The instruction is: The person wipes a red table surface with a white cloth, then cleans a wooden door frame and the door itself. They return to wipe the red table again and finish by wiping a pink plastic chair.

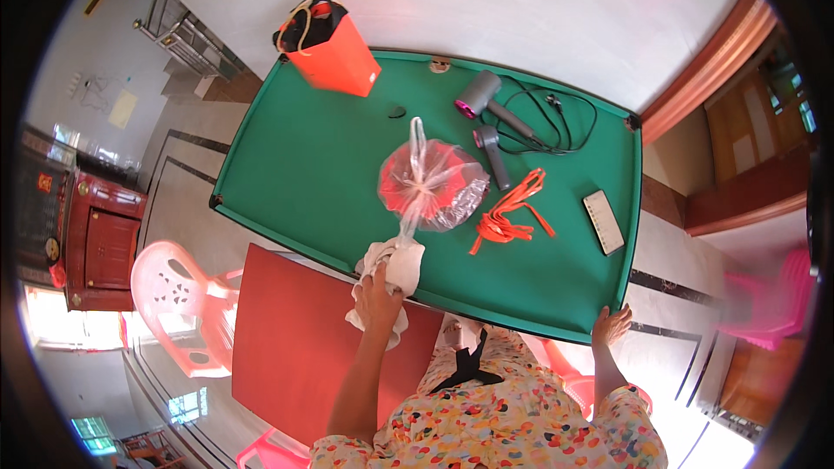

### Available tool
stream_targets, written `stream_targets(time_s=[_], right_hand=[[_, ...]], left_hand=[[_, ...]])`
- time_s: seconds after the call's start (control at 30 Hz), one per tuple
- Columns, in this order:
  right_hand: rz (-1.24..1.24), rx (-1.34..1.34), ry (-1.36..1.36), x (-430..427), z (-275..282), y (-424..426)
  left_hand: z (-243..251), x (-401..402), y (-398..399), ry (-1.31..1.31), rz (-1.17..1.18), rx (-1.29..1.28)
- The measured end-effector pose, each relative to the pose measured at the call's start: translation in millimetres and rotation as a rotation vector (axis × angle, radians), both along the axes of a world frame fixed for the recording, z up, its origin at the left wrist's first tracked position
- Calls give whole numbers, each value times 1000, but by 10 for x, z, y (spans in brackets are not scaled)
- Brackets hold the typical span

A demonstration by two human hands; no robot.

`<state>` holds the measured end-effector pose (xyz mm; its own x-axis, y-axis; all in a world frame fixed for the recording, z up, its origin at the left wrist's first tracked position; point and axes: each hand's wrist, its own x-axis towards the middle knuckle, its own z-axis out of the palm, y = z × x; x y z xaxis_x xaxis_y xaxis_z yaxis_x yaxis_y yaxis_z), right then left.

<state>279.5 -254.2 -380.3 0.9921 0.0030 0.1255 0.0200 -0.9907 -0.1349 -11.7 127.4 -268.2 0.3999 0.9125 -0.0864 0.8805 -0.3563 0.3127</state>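
My left hand [379, 299] grips a crumpled white cloth [402, 266] at the near rail of a small green pool table [306, 163]. Just beyond the cloth, a clear plastic bag [433, 185], knotted on top, holds something red. My right hand [611, 324] rests by the table's near right corner, its fingers apart and holding nothing. Right of the bag lie a bundle of orange ribbon [505, 225], a grey hair dryer [481, 94] with a black cord, and a smaller grey dryer-like device [493, 156]. A phone [603, 222] lies near the right rail.
An orange paper bag [339, 58] with rope handles stands at the far left corner. A small black oval object [397, 113] lies near it. A red tabletop [293, 332] adjoins the near side, beside a pink plastic chair [176, 299]. Stacked pink chairs [775, 299] are at right.
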Motion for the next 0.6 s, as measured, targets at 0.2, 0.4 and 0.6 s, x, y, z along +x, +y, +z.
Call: stream_targets(time_s=[0.2, 0.4, 0.6], right_hand=[[-251, 7, 292, -196, 121, 51], [-177, 56, 194, -219, 68, 39], [-227, 80, 216, -249, 177, 133]], left_hand=[[-285, 487, -489, 239, -396, -23], [-278, 1015, -1283, 31, -808, -217], [-175, 930, -1190, -352, -755, -180]])
